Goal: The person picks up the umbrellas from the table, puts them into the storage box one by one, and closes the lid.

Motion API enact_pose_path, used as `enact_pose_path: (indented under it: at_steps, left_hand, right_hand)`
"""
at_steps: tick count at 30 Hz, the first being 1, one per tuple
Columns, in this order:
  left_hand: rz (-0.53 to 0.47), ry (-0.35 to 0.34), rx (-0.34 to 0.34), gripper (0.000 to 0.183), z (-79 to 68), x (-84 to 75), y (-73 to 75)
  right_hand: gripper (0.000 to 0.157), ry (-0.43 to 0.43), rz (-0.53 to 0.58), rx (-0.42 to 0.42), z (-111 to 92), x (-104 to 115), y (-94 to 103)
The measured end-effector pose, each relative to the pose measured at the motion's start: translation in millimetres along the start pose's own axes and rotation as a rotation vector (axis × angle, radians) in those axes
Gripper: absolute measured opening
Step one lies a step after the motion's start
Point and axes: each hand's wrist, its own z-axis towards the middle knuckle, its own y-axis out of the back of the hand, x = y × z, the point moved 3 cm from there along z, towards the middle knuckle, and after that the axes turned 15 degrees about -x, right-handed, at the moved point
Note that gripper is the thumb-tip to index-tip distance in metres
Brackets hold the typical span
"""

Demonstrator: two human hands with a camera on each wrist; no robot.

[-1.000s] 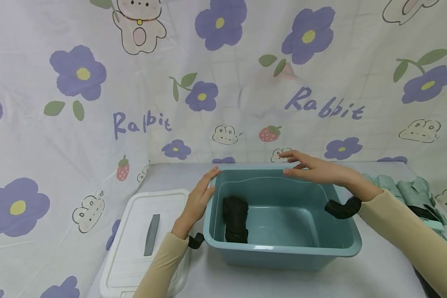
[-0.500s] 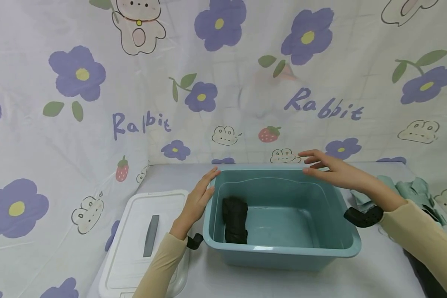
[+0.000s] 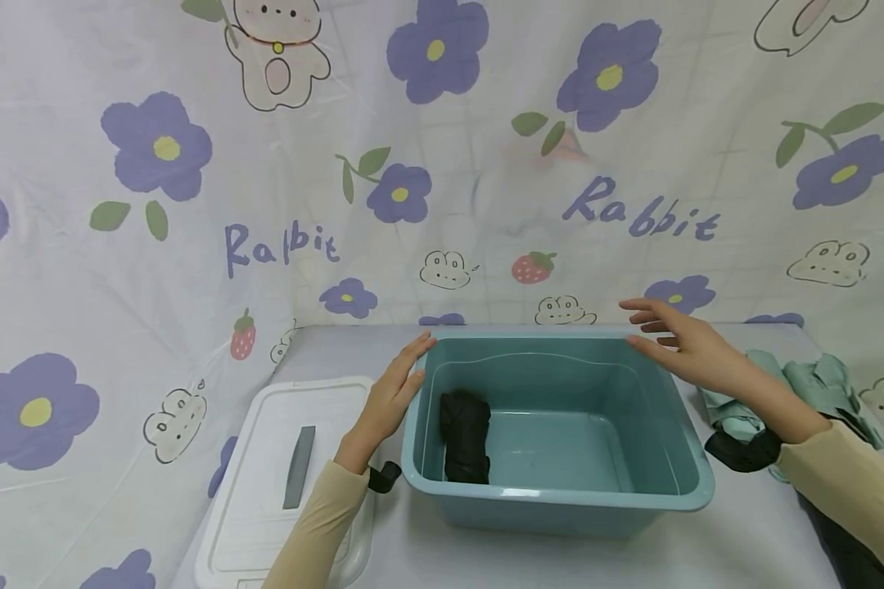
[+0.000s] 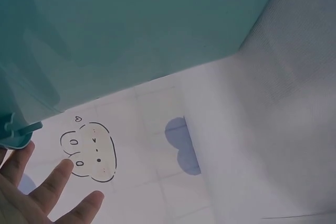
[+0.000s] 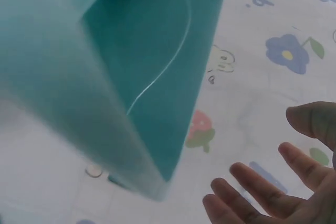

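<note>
A teal plastic storage bin [image 3: 552,496] stands on the table, its top uncovered. Inside, against the left end, lies a rolled black cloth bundle [image 3: 466,438]. My left hand [image 3: 385,401] rests on the bin's left rim with its fingers stretched along it; the left wrist view shows its spread fingers [image 4: 55,184] by the rim's underside. Past the bin's back right corner, my right hand [image 3: 688,343] is raised with loosely extended fingers and holds nothing. In the right wrist view those fingers [image 5: 262,187] are spread apart from the bin wall [image 5: 173,87].
A white lid [image 3: 265,458] with a grey handle [image 3: 299,466] lies left of the bin. Pale green folded cloths [image 3: 818,380] lie at the right, partly behind my right forearm. Something dark [image 3: 832,523] lies below that sleeve. A flower-printed curtain [image 3: 486,164] hangs behind the table.
My right hand has moved right, from over the bin's back rim to its back right corner, towards the pale green cloths. The left hand and the black bundle have stayed put.
</note>
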Motion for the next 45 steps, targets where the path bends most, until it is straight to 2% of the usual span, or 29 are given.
enact_pose_path:
  at_steps: [6, 11, 21, 27, 39, 45]
  left_hand:
    - [-0.006, 0.019, 0.016, 0.047, 0.1, 2.3, -0.5]
    - [-0.02, 0.026, 0.015, 0.048, 1.2, 3.7, 0.4]
    - [-0.021, 0.026, 0.005, 0.049, 3.0, 6.3, -0.6]
    - [-0.038, 0.018, -0.017, 0.046, 2.7, 5.4, -1.1]
    - [-0.061, 0.016, -0.037, 0.045, 1.9, 4.6, 0.2]
    - [-0.06, 0.007, -0.036, 0.045, 1.5, 4.6, -0.4]
  right_hand:
    - [0.049, 0.053, -0.033, -0.093, -8, -8, 2.9]
    - [0.047, 0.067, -0.053, -0.125, -15, -16, 4.2]
    - [0.047, 0.026, -0.088, -0.12, -34, -27, 7.7]
    - [0.047, 0.036, -0.113, -0.131, -42, -31, 7.9]
    - [0.042, 0.046, -0.158, -0.146, -64, -54, 9.8]
    - [0.043, 0.012, -0.168, -0.125, -75, -65, 12.0]
